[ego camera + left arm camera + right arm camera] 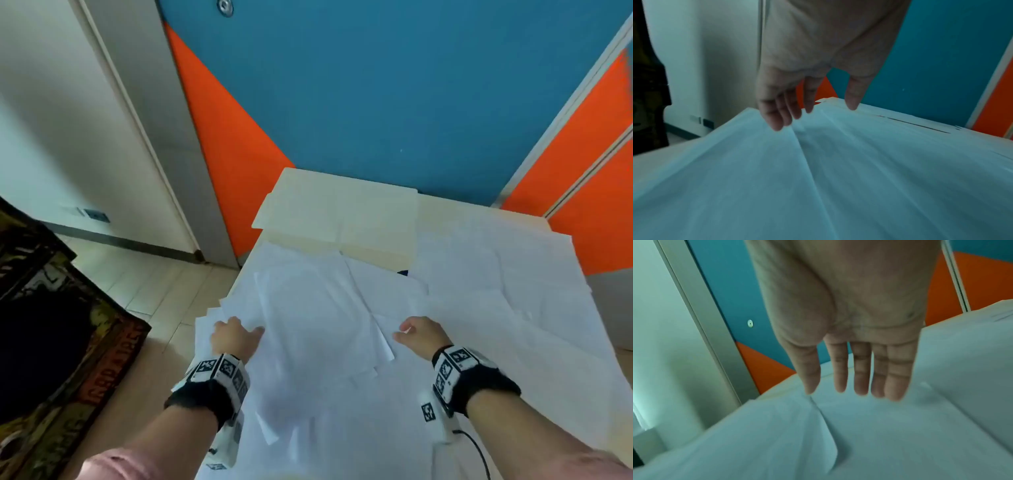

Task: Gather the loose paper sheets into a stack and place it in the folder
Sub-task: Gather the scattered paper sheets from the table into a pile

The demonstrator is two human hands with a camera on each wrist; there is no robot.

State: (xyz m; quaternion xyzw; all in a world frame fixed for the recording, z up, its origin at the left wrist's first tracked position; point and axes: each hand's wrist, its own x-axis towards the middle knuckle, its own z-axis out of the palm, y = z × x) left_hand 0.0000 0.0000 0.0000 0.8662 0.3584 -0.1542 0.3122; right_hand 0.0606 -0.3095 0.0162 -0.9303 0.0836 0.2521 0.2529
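Observation:
Several loose white paper sheets [315,308] lie overlapped across the table. A cream folder [335,212] lies at the table's far edge, against the blue panel. My left hand [234,337] hovers palm down over the sheets [818,162] near the table's left edge, fingers [777,120] straight and pointing down at the paper. My right hand [419,334] is over the middle sheets [879,426], palm down, fingers [861,378] straight just above a raised paper edge. Neither hand holds anything.
More white sheets [496,274] cover the right half of the table. Blue and orange partition panels [394,85] stand behind it. A dark patterned box [51,325] sits on the tiled floor to the left. A black cable [476,448] trails near my right forearm.

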